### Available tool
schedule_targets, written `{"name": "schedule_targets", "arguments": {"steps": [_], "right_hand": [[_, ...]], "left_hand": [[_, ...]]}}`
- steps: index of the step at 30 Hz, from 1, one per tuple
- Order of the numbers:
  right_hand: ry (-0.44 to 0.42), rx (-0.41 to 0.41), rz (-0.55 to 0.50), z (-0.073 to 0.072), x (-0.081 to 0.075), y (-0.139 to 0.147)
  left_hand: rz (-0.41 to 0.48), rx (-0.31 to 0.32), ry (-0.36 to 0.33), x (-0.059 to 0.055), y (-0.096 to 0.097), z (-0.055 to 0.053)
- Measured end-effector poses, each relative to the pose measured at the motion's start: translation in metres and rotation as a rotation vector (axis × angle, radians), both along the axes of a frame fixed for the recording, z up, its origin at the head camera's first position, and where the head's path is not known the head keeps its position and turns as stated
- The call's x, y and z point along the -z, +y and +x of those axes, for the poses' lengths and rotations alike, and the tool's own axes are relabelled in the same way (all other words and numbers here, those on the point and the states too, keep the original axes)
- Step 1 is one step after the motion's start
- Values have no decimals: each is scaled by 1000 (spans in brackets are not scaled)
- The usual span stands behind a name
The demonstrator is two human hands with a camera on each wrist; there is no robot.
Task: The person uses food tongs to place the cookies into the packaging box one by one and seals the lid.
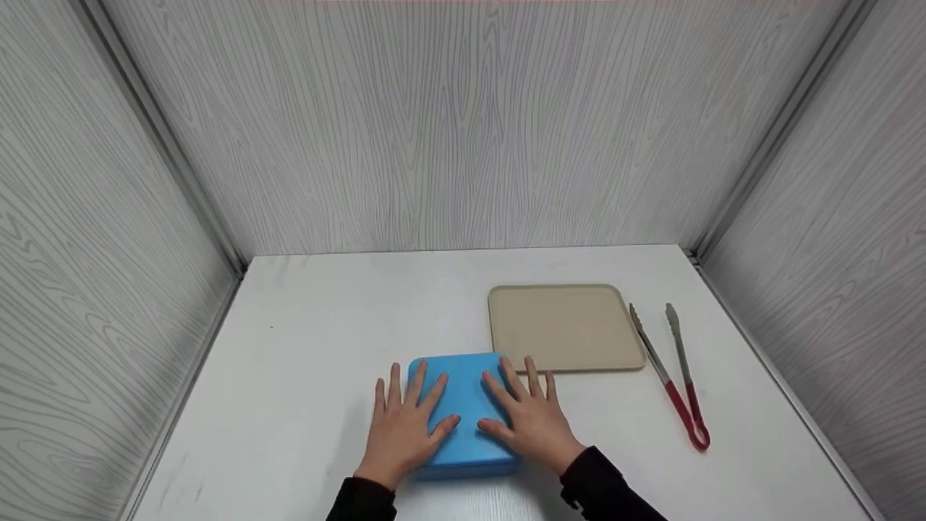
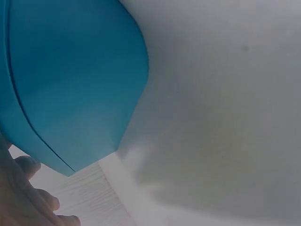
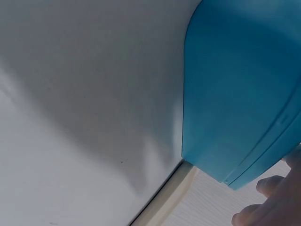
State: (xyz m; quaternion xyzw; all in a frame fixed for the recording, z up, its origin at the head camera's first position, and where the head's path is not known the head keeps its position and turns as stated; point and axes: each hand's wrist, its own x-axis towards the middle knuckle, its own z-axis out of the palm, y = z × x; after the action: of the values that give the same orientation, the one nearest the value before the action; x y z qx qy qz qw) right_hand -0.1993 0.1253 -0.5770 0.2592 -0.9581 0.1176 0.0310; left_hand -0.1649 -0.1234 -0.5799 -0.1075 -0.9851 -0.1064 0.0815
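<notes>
A blue lidded box [image 1: 464, 405] stands near the front of the white table. On the left side of its lid rests my left hand [image 1: 406, 432], fingers spread and straight. My right hand [image 1: 534, 423] lies on the lid's right side, its fingers also spread, some reaching past the edge. The thumbs point toward each other with a strip of lid between them. In the left wrist view the box's side [image 2: 80, 80] shows a seam under the lid, and fingers [image 2: 44, 200] extend beyond it. The right wrist view has the opposite side [image 3: 235, 94] and more fingertips [image 3: 270, 186].
Behind the box to the right lies a beige rectangular tray [image 1: 564, 329]. Metal tongs with red handles [image 1: 684, 405] lie spread beside the tray, near the table's right edge. Pale wood-grain panels [image 1: 463, 130] wall in the back and both sides.
</notes>
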Motion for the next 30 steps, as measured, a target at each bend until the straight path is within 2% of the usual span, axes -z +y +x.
{"name": "schedule_targets", "arguments": {"steps": [5, 10, 20, 25, 30], "right_hand": [[-54, -7, 5, -1, 3, -2], [-81, -10, -2, -2, 5, -2], [-126, -17, -59, -2, 10, 0], [-139, -17, -59, -2, 12, 0], [-133, -16, -66, -2, 9, 1]], "left_hand": [[-9, -4, -47, 8, -2, -1], [19, -12, -71, 12, -1, 0], [92, -3, -69, 16, 1, 1], [89, -4, -88, 16, 1, 1], [65, -5, -75, 14, 1, 1]]}}
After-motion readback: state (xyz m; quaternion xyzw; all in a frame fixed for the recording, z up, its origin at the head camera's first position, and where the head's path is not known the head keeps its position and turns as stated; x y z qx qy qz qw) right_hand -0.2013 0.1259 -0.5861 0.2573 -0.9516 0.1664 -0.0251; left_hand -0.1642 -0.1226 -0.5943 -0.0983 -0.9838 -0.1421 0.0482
